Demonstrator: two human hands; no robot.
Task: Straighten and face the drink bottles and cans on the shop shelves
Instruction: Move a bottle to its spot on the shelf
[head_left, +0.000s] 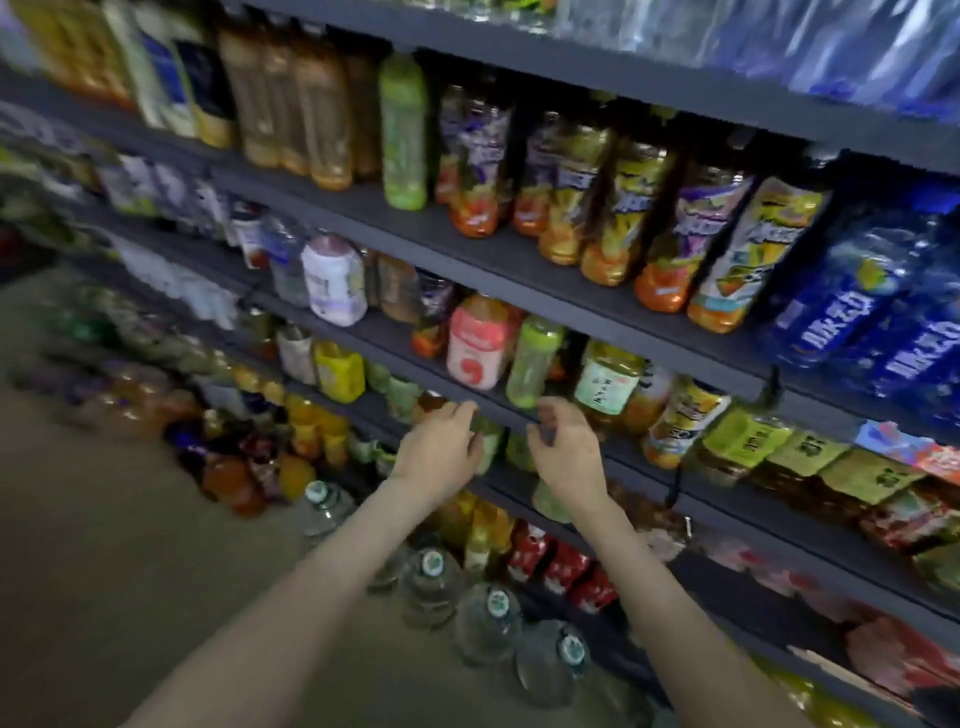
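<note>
- Dark shelves (519, 270) run in tiers, with drink bottles (665, 249) crowding the front edges.
- Bare floor (130, 519) lies open on the left; water jugs (488, 618) line the shelf foot.
- A pale green bottle (488, 444) sits under a shelf lip, between the 2 hands.
- Left hand (441, 441): fingers curled beside it; blur hides any grip.
- Right hand (563, 449): half-curled, empty.

Both bare hands hung before a dark grey shelf (395, 345): left hand (441, 447) and right hand (566, 452) apart, fingers loosely curled, nothing plainly gripped. A pale green plastic bottle (532, 364) stood above, beside a pink-labelled bottle (475, 348). View blurred.
</note>
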